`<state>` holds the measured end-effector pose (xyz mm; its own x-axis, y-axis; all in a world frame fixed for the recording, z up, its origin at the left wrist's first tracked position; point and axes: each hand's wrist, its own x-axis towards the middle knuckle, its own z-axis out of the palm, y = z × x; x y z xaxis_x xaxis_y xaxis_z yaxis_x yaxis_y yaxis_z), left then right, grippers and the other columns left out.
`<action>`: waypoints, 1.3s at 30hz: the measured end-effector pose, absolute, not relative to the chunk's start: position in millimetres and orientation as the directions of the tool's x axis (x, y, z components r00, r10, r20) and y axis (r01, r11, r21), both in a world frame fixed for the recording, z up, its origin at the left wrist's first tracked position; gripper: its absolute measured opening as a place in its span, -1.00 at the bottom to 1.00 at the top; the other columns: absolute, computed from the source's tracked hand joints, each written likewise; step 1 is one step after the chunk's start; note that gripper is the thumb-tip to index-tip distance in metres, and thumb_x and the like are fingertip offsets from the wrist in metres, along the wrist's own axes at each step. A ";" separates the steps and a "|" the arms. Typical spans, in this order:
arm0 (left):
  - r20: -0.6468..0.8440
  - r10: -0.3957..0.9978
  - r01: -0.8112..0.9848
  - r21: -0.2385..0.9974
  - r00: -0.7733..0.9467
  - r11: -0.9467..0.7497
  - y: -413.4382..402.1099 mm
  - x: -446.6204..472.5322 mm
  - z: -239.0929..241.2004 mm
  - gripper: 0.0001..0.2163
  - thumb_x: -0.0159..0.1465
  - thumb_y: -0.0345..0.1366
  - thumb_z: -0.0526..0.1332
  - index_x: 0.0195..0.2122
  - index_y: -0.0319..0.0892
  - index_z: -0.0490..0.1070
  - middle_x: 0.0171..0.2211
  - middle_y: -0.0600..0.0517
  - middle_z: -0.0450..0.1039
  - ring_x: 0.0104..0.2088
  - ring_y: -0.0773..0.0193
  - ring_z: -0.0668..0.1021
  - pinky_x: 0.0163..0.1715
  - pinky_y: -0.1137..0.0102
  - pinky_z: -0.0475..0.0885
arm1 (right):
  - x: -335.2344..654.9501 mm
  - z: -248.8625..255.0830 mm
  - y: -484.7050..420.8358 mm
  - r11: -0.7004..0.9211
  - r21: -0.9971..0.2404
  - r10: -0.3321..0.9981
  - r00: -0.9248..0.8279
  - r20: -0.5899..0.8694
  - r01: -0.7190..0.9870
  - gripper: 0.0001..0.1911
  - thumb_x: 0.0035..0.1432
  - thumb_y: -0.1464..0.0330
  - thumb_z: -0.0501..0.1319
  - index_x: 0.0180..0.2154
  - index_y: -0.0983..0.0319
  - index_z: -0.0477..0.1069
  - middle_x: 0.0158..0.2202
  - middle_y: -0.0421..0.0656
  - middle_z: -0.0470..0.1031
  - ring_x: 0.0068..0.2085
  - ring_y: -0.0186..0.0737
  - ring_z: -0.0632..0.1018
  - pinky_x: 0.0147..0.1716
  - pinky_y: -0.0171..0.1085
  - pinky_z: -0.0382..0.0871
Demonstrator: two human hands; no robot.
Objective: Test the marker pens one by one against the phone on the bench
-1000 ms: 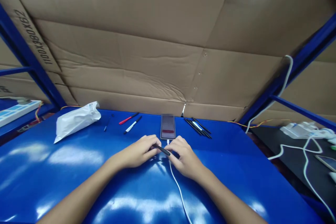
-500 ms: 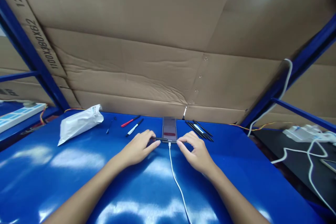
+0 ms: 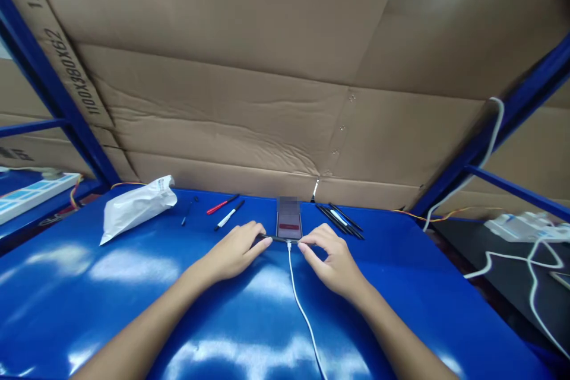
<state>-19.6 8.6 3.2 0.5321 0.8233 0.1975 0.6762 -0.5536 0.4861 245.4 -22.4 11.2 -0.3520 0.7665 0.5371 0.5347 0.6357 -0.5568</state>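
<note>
A slim black pen (image 3: 279, 239) lies level just in front of the phone, between my two hands. My left hand (image 3: 240, 249) is closed around its left part, with thumb and fingers pinching it. My right hand (image 3: 328, 256) is closed too, thumb and forefinger pressed together at the pen's right end; the fingertips hide whether a separate cap is there. Behind the pen lies a phone (image 3: 289, 218) with a red bar on its screen. A white cable (image 3: 297, 303) is plugged into the phone's near edge and runs toward me.
Several pens (image 3: 342, 221) lie right of the phone. Left of it are a red pen (image 3: 221, 205), a white-and-black pen (image 3: 228, 216) and a white plastic bag (image 3: 138, 208). Cardboard (image 3: 222, 113) stands behind the blue tabletop (image 3: 111, 309). White cables (image 3: 529, 259) lie at right.
The pen in my left hand has shifted right, so its right end now meets my right fingertips. The view has moved slightly; other things lie as before.
</note>
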 end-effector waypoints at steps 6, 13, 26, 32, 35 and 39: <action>0.198 0.745 0.579 0.516 0.636 -0.632 3.2 -16.0 4.3 -0.68 0.57 -0.15 -0.10 -0.08 -0.11 0.41 -0.14 -0.02 0.50 -0.12 0.12 0.51 -0.05 0.27 0.36 | 241.0 2.5 -22.5 0.639 -0.547 0.769 -0.417 0.485 0.541 -0.86 0.38 0.32 0.25 -0.21 0.12 0.61 -0.29 -0.12 0.65 -0.21 -0.06 0.52 -0.18 -0.08 0.37; 0.255 0.740 0.600 0.452 0.623 -0.661 4.4 -19.0 5.9 -0.70 0.58 -0.20 -0.11 -0.02 -0.11 0.40 -0.11 -0.03 0.50 -0.11 0.11 0.50 -0.03 0.23 0.32 | 243.1 7.3 -23.0 0.623 -0.559 0.778 -0.362 0.513 0.547 -0.90 0.29 0.31 0.34 -0.15 0.13 0.58 -0.28 -0.12 0.63 -0.21 -0.05 0.53 -0.15 -0.06 0.38; 0.256 0.698 0.574 0.419 0.669 -0.704 4.3 -19.1 0.9 -0.72 0.57 -0.21 -0.06 0.05 -0.11 0.43 -0.05 -0.05 0.53 -0.03 0.08 0.51 0.08 0.19 0.33 | 242.9 7.5 -24.1 0.648 -0.531 0.759 -0.400 0.514 0.546 -0.90 0.34 0.40 0.26 -0.24 0.15 0.56 -0.30 -0.14 0.63 -0.22 -0.09 0.52 -0.16 -0.09 0.34; 0.287 0.705 0.584 0.407 0.648 -0.702 4.7 -19.6 0.1 -0.71 0.57 -0.23 -0.07 0.06 -0.10 0.43 -0.03 -0.05 0.54 -0.01 0.09 0.52 0.09 0.18 0.36 | 243.7 5.9 -23.5 0.641 -0.523 0.763 -0.398 0.509 0.561 -0.91 0.31 0.39 0.30 -0.15 0.15 0.56 -0.28 -0.14 0.62 -0.20 -0.08 0.52 -0.14 -0.09 0.34; 0.301 0.716 0.597 0.401 0.630 -0.694 5.3 -20.6 -0.1 -0.71 0.57 -0.23 -0.07 0.06 -0.11 0.43 -0.01 -0.06 0.54 0.01 0.09 0.53 0.13 0.17 0.37 | 244.6 8.0 -23.3 0.628 -0.530 0.772 -0.371 0.516 0.569 -0.87 0.29 0.38 0.31 -0.11 0.15 0.54 -0.26 -0.13 0.60 -0.19 -0.07 0.52 -0.14 -0.09 0.36; 0.327 0.719 0.602 0.395 0.613 -0.694 6.2 -21.0 -1.2 -0.71 0.56 -0.24 -0.05 0.06 -0.12 0.44 0.01 -0.06 0.55 0.04 0.09 0.53 0.19 0.14 0.34 | 244.9 10.3 -22.9 0.640 -0.530 0.760 -0.355 0.545 0.557 -0.90 0.35 0.37 0.24 -0.25 0.17 0.52 -0.29 -0.11 0.60 -0.22 -0.09 0.51 -0.16 -0.09 0.36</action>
